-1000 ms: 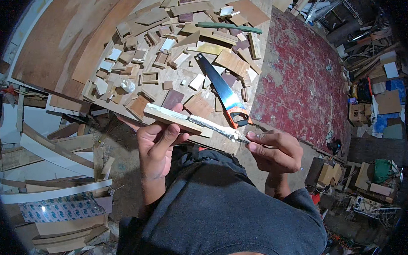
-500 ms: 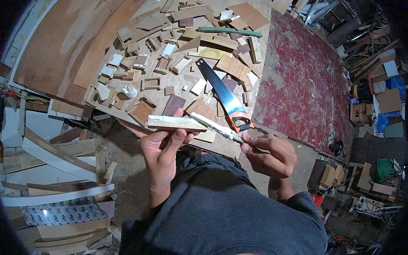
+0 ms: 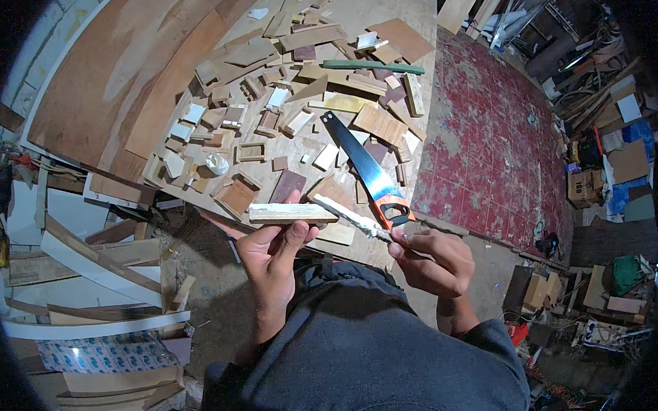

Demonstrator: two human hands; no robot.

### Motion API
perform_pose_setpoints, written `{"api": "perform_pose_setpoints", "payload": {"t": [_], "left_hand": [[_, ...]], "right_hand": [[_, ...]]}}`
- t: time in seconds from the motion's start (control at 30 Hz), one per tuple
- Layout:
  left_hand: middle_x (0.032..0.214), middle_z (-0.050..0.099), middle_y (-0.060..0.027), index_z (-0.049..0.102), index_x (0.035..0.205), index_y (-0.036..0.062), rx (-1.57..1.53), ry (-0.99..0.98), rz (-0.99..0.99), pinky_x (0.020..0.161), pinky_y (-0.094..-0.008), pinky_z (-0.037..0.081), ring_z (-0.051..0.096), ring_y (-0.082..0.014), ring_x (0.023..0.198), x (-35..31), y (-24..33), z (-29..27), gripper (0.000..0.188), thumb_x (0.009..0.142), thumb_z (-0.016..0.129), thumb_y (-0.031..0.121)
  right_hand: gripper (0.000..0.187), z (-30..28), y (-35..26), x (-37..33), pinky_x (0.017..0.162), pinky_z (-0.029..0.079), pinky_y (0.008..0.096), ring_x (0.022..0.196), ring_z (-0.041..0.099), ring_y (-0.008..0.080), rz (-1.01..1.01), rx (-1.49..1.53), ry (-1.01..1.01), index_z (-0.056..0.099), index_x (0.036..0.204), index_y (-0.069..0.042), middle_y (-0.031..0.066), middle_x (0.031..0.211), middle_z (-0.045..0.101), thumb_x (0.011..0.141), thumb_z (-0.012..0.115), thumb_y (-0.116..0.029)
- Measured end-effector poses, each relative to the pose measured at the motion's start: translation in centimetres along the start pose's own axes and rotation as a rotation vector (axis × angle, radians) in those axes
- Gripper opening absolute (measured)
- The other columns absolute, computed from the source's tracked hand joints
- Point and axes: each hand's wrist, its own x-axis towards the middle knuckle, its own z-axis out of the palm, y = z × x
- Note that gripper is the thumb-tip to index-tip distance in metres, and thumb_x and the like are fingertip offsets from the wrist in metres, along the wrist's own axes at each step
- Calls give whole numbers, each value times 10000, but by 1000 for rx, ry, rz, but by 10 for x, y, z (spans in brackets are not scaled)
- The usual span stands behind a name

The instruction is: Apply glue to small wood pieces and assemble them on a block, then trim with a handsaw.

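Observation:
My left hand (image 3: 271, 259) grips a short wooden strip (image 3: 289, 216) from below, with the thumb on its near side and the fingers behind. White paste lies along the strip's upper face. Between the fingertips of my right hand (image 3: 440, 263) is a thin stick (image 3: 350, 218), its length thickly coated in the same white paste. The stick slants up to the left, and its far tip is close to the strip's right end; whether they touch I cannot tell. Just beyond my right hand, a handsaw (image 3: 368, 167) with an orange and black handle lies on the wooden table (image 3: 401, 0).
Small wooden boxes and offcuts (image 3: 252, 151) cover much of the table, along with a green strip (image 3: 373, 66) and a small white tub (image 3: 216, 164). Large plywood sheets (image 3: 111, 83) are at the left. A worn red surface (image 3: 488, 140) adjoins the right side; boards (image 3: 89, 260) are piled lower left.
The whole view has shifted, so table and hands appear slightly lower. Both hands keep their holds on the strip and stick, with little change between them.

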Motion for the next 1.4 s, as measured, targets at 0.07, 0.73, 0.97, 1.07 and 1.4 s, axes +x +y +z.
{"api": "perform_pose_setpoints", "payload": {"t": [0.07,0.73,0.97,1.07,1.4], "left_hand": [[1173,631,-166,584,1204,-67,0,13,7,765,-239,582,648,-147,887,1,0,-1,331,902,640,57],[1101,659,-116,588,1222,-46,-45,33,-46,747,-228,552,630,-117,881,34,6,-85,365,904,655,121],[1157,644,-125,597,1213,-42,-49,35,-73,763,-242,555,633,-131,925,46,16,-120,358,904,656,129],[1156,645,-123,600,1208,-42,-47,51,-93,762,-243,555,633,-132,925,46,17,-130,354,903,656,129],[1179,633,-128,595,1216,-39,-55,65,-69,777,-245,551,627,-138,944,36,26,-143,364,902,658,134]], "right_hand": [[121,-2,-2,1,466,498,263,571,658,164,13,-28,-13,679,692,-47,98,700,676,708,793,-13],[130,68,-42,27,503,523,274,660,670,197,22,-64,-127,671,799,-3,136,913,684,707,763,3],[152,104,-58,42,457,497,260,560,650,162,49,-65,-138,638,681,-28,99,729,678,710,774,33],[144,105,-61,40,459,501,269,565,653,168,57,-122,-158,648,691,-33,98,740,681,703,772,38],[136,120,-76,47,470,503,260,564,651,172,38,-63,-153,662,698,-38,85,741,679,691,784,20]]}}
